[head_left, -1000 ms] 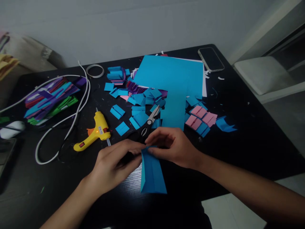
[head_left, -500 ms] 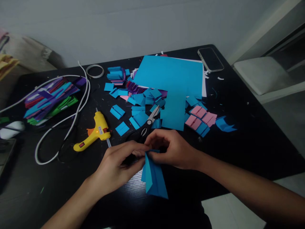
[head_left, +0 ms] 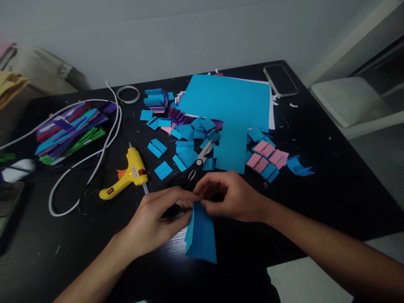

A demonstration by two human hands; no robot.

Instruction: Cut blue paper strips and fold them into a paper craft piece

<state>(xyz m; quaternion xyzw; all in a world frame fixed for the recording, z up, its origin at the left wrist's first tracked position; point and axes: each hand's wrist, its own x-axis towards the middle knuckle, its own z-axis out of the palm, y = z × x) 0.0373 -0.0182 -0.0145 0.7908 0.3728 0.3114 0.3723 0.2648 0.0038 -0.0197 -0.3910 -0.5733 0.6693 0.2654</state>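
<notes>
Blue paper (head_left: pixel 203 235) now hangs flatter, fingers of your left hand (head_left: pixel 162 214) and right hand (head_left: pixel 233 198) pinching its top, shaping apparently unfinished.

Scissors (head_left: pixel 200 160) behind the handheld paper (head_left: pixel 203 236) — glue gun (head_left: pixel 134 164) left, phone (head_left: pixel 280 80) right.

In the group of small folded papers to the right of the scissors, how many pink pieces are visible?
3: the back pink piece, the right pink piece, and the front-left pink piece, which lies beside a blue piece. Others may be hidden underneath.
</notes>
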